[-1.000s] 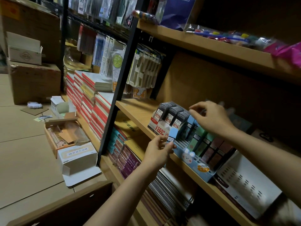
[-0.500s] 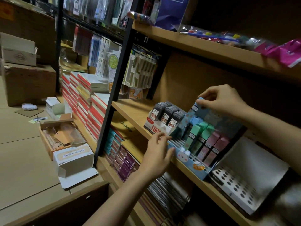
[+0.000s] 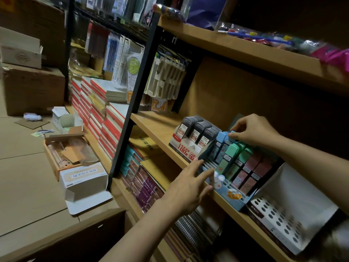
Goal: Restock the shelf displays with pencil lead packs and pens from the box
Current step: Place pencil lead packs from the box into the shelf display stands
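Observation:
A light-blue display tray (image 3: 233, 195) of pastel lead packs stands on the wooden shelf (image 3: 158, 127). My right hand (image 3: 253, 130) pinches the top of a blue lead pack (image 3: 233, 133) at the tray's back left. My left hand (image 3: 190, 183) rests with straight fingers against the tray's front left corner. Green packs (image 3: 239, 157) and pink packs (image 3: 253, 171) fill the tray's other rows. To its left stands a white display of dark grey lead packs (image 3: 196, 131).
A white holed pen display (image 3: 283, 224) stands empty at the right on the same shelf. Notebooks fill the lower shelf (image 3: 149, 188). On the floor lie an open brown box (image 3: 68, 150), a white box (image 3: 85, 178) and cartons (image 3: 32, 87). A black upright (image 3: 136, 95) divides the shelving.
My right hand has dropped from the tray's raised back card down to the blue pack's top. My left hand has flattened against the tray's front corner.

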A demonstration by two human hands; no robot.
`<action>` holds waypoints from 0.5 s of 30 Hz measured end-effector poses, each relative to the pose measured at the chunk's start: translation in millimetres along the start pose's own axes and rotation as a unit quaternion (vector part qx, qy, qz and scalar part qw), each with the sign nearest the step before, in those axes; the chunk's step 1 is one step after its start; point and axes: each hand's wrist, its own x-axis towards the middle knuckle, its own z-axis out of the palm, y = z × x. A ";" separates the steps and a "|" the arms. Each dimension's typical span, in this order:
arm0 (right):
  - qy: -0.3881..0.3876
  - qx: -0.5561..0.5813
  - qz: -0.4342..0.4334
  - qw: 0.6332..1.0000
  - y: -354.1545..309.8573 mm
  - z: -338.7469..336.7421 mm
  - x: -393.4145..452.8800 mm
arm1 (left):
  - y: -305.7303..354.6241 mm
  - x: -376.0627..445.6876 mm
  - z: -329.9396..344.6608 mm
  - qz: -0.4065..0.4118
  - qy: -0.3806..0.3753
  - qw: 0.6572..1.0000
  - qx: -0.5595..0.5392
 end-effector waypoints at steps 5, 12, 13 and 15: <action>0.013 -0.005 0.005 1.000 6.1 3.5 -0.7 | 1.2 -0.6 3.9 0.008 0.012 1.000 -0.007; 0.015 0.002 -0.004 1.000 2.9 -0.1 -2.3 | 3.7 -1.0 2.7 0.014 0.014 1.000 0.009; 0.014 0.001 -0.003 1.000 1.8 -0.9 -2.6 | 4.2 -1.1 2.8 0.013 0.015 1.000 0.012; 0.010 0.001 -0.001 1.000 0.0 -1.2 -3.0 | 4.7 -1.6 2.9 0.011 0.013 1.000 0.014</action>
